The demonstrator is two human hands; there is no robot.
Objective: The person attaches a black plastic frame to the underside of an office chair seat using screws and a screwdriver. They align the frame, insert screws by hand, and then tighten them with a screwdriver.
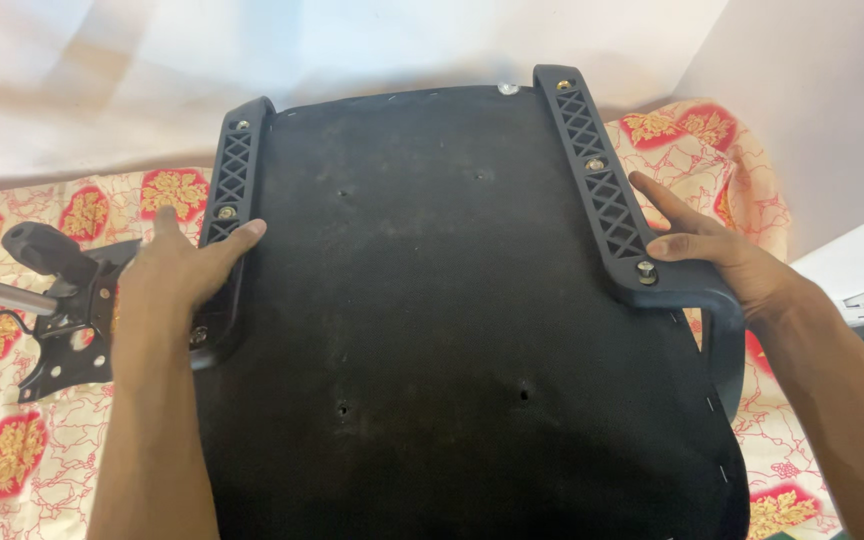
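Two armrest brackets, the left bracket [229, 200] and the right bracket [602, 180], run along the long edges of one upturned black chair seat [452, 300], which lies underside up on a red and gold flowered bedsheet [12, 450], so its four centre screw holes face the camera. One hand rests on each: the left hand [177, 270] lies flat with its grip spread over the left bracket, and the right hand [722, 255] cups the right bracket's near end, fingers loosely spread, seemingly steadying the seat. Left of the seat lies one black metal tilt plate [62, 340] with a knobbed lever [42, 248].
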